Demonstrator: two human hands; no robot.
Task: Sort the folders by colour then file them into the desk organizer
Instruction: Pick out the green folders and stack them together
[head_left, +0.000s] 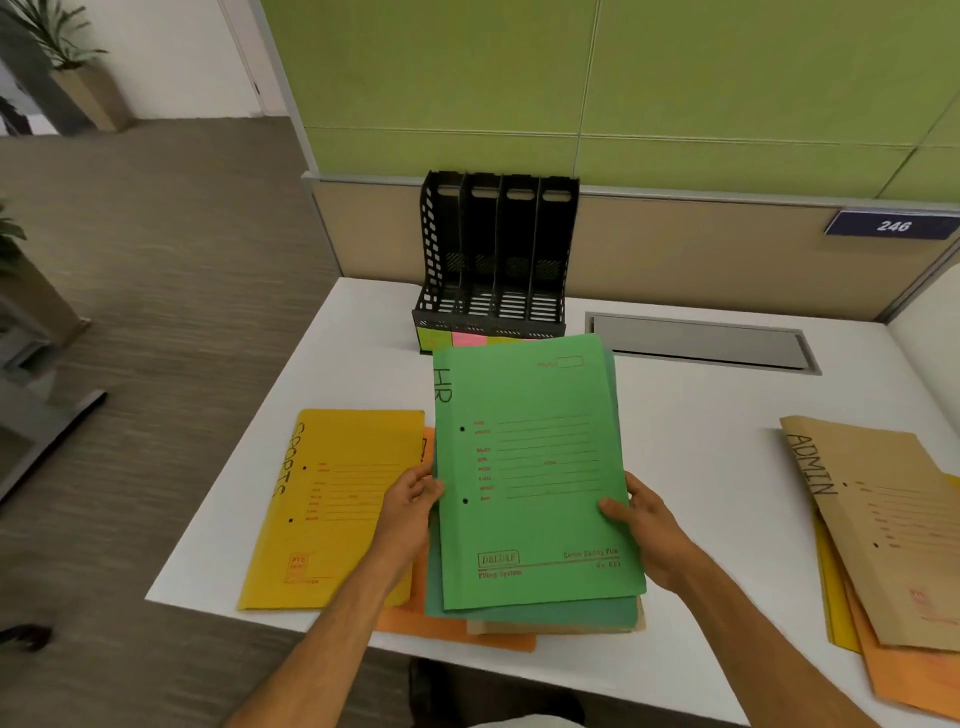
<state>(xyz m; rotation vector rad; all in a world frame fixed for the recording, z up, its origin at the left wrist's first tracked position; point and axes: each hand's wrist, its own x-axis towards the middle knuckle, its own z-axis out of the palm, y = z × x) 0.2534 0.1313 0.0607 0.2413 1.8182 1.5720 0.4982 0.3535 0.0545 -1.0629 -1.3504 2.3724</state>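
White desk (701, 415), black four-slot desk organizer (496, 260) at upper centre.
Green "HR" folder (535, 467) at centre, gripped by left hand (410, 512) and right hand (647, 535) along its side edges.

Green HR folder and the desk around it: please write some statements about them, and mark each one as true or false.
1. Both hands hold the green HR folder, the left hand at its left edge and the right hand at its right edge. True.
2. The black desk organizer already holds several folders. False: its slots show no folders.
3. The yellow SPORTS folder lies flat on the desk, left of the green one. True.
4. The brown ADMIN folder lies under the yellow folder. False: it tops a separate pile at the right.
5. The green folder is the only one in the middle pile. False: more folders lie beneath it.
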